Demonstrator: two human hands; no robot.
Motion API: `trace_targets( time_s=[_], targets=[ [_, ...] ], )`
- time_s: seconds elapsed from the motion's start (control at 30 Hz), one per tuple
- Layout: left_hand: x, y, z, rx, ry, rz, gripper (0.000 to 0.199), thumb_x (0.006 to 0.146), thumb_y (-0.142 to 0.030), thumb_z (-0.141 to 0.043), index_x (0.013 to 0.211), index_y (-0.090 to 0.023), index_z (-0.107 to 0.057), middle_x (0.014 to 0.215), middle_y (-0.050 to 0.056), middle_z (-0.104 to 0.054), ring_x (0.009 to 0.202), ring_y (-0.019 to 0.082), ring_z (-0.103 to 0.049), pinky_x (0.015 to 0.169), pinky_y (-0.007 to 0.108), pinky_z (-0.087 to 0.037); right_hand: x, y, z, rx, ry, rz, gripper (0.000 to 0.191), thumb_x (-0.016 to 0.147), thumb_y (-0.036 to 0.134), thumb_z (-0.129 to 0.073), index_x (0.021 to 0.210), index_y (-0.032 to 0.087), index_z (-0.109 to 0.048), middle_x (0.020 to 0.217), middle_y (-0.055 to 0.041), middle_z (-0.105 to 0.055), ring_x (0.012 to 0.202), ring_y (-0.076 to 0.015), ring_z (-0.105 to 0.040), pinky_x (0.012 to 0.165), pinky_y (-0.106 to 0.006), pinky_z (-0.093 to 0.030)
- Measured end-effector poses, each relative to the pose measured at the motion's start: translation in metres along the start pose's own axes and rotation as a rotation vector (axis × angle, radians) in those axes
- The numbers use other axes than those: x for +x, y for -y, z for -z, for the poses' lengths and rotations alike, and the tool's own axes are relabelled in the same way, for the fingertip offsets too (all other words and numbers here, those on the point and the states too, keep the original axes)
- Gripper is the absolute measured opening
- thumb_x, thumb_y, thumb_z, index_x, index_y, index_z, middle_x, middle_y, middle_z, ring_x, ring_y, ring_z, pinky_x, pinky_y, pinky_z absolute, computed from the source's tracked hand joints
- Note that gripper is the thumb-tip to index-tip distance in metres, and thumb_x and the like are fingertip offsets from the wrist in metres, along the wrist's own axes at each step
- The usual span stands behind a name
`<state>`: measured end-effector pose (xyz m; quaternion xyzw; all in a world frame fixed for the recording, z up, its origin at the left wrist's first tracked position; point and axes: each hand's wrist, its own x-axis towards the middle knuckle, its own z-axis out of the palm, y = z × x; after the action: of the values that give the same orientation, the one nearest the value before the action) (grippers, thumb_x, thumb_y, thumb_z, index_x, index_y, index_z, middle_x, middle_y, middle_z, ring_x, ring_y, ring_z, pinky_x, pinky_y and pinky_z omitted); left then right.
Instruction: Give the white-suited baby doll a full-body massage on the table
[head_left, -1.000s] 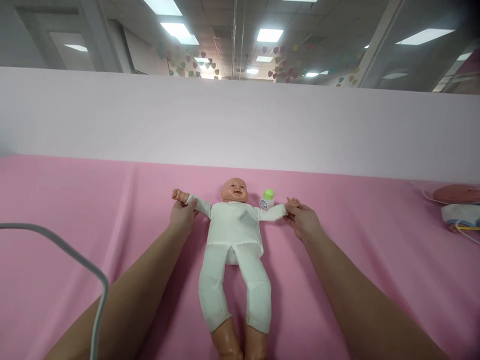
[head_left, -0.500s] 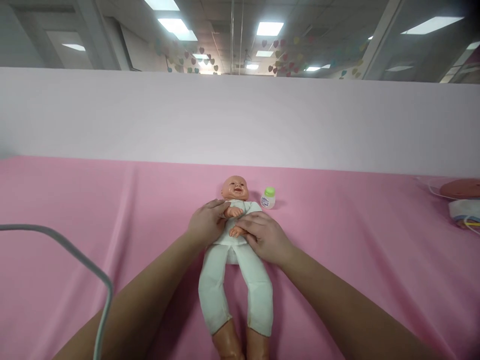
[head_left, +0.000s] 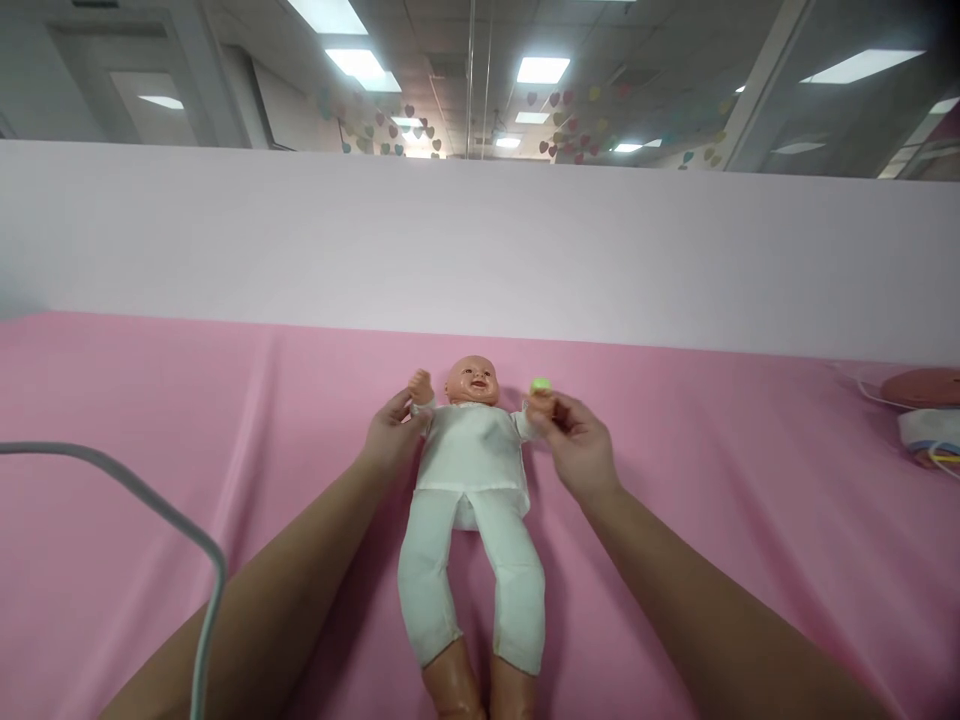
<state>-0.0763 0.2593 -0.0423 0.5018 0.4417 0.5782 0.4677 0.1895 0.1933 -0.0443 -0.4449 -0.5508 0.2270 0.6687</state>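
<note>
1. While closed on the right wrist point(head_left: 422, 405) of the doll point(head_left: 472, 450), thumb and fingers pinched near the cuff: left hand point(head_left: 391, 432).
2. Likewise closed, gripping the doll at its left wrist, with the small fist partly covered by fingers: right hand point(head_left: 583, 440).
3. Between both forearms, face up on the pink worktop point(head_left: 300, 400): the doll, in white top point(head_left: 471, 445) and white trousers point(head_left: 506, 560), arms bent upward beside the head, bare lower legs reaching the bottom edge of the view.
4. Just behind the right hand, mostly hidden: bottle with green cap point(head_left: 540, 384).
5. At far right, partly cut off: brown rounded item point(head_left: 922, 387), with white-and-blue item point(head_left: 930, 428) just below.
6. At left, curving downward across the view: grey cable point(head_left: 142, 492).
7. Beyond the worktop: white panel point(head_left: 480, 245), with glass above and heart-shaped decorations point(head_left: 566, 130).
</note>
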Motion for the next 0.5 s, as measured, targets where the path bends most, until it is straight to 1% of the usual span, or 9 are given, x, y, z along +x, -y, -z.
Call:
trace_targets(
  time_s=[0.07, 0.1, 0.17, 0.2, 0.23, 0.27, 0.33, 0.4, 0.5],
  targets=[
    [0.008, 0.003, 0.005, -0.164, -0.042, 0.082, 0.039, 0.079, -0.029, -0.078, 0.117, -0.022, -0.072, 0.112, 0.008, -0.073, 0.102, 0.026, -0.072, 0.09, 0.04, -0.059, 0.013, -0.011, 0.013, 0.124, -0.157, -0.153, 0.04, 0.087, 0.042, -0.076, 0.122, 0.024, -0.07, 0.129, -0.0086, -0.073, 0.121, -0.0263, -0.067, 0.104, -0.045, -0.057],
    [0.012, 0.005, 0.008, -0.21, -0.073, 0.118, 0.039, 0.082, -0.031, -0.077, 0.119, -0.024, -0.069, 0.11, 0.007, -0.073, 0.094, 0.024, -0.073, 0.085, 0.039, -0.061, 0.019, -0.017, 0.02, 0.147, -0.219, -0.257, 0.041, 0.086, 0.044, -0.076, 0.122, 0.024, -0.069, 0.127, -0.0084, -0.072, 0.117, -0.0263, -0.069, 0.099, -0.045, -0.06],
    [0.021, 0.011, 0.014, -0.287, -0.188, 0.198, 0.039, 0.084, -0.03, -0.077, 0.12, -0.027, -0.064, 0.107, 0.005, -0.072, 0.084, 0.021, -0.074, 0.078, 0.038, -0.062, 0.029, -0.03, 0.032, 0.176, -0.308, -0.516, 0.041, 0.087, 0.047, -0.074, 0.121, 0.027, -0.065, 0.118, -0.0079, -0.074, 0.103, -0.027, -0.075, 0.086, -0.045, -0.066],
    [0.024, 0.014, 0.016, -0.308, -0.234, 0.229, 0.039, 0.084, -0.028, -0.077, 0.12, -0.027, -0.062, 0.105, 0.005, -0.071, 0.081, 0.02, -0.074, 0.076, 0.037, -0.062, 0.032, -0.036, 0.037, 0.198, -0.319, -0.638, 0.039, 0.087, 0.046, -0.073, 0.119, 0.026, -0.064, 0.112, -0.0081, -0.075, 0.096, -0.0274, -0.077, 0.08, -0.046, -0.067],
    [0.028, 0.017, 0.018, -0.321, -0.264, 0.25, 0.038, 0.084, -0.026, -0.077, 0.119, -0.027, -0.06, 0.103, 0.005, -0.072, 0.08, 0.02, -0.074, 0.075, 0.037, -0.062, 0.033, -0.041, 0.041, 0.226, -0.302, -0.741, 0.036, 0.087, 0.043, -0.073, 0.117, 0.026, -0.064, 0.107, -0.0085, -0.075, 0.092, -0.0278, -0.077, 0.078, -0.046, -0.068],
    [0.03, 0.02, 0.019, -0.325, -0.28, 0.264, 0.038, 0.084, -0.023, -0.077, 0.117, -0.025, -0.06, 0.099, 0.005, -0.072, 0.079, 0.02, -0.074, 0.074, 0.036, -0.063, 0.034, -0.045, 0.044, 0.259, -0.26, -0.819, 0.034, 0.087, 0.038, -0.074, 0.116, 0.025, -0.063, 0.104, -0.009, -0.076, 0.091, -0.028, -0.078, 0.077, -0.046, -0.068],
    [0.035, 0.026, 0.021, -0.312, -0.304, 0.282, 0.037, 0.081, -0.017, -0.078, 0.113, -0.022, -0.059, 0.093, 0.006, -0.071, 0.078, 0.021, -0.075, 0.075, 0.035, -0.063, 0.033, -0.049, 0.048, 0.305, -0.157, -0.912, 0.036, 0.084, 0.026, -0.076, 0.117, 0.024, -0.062, 0.103, -0.0098, -0.077, 0.091, -0.0268, -0.079, 0.078, -0.044, -0.068],
    [0.038, 0.031, 0.022, -0.291, -0.328, 0.295, 0.036, 0.08, -0.014, -0.078, 0.11, -0.02, -0.06, 0.091, 0.007, -0.071, 0.081, 0.022, -0.076, 0.077, 0.035, -0.063, 0.031, -0.051, 0.048, 0.311, -0.102, -0.947, 0.047, 0.08, 0.015, -0.076, 0.123, 0.024, -0.06, 0.106, -0.0099, -0.078, 0.091, -0.025, -0.079, 0.079, -0.04, -0.068],
    [0.04, 0.033, 0.024, -0.289, -0.346, 0.315, 0.034, 0.08, -0.013, -0.076, 0.11, -0.018, -0.061, 0.093, 0.009, -0.072, 0.084, 0.023, -0.076, 0.079, 0.035, -0.063, 0.029, -0.048, 0.045, 0.323, -0.132, -0.91, 0.057, 0.077, 0.01, -0.075, 0.13, 0.024, -0.057, 0.11, -0.0095, -0.077, 0.093, -0.0241, -0.079, 0.081, -0.039, -0.067]
  ],
)
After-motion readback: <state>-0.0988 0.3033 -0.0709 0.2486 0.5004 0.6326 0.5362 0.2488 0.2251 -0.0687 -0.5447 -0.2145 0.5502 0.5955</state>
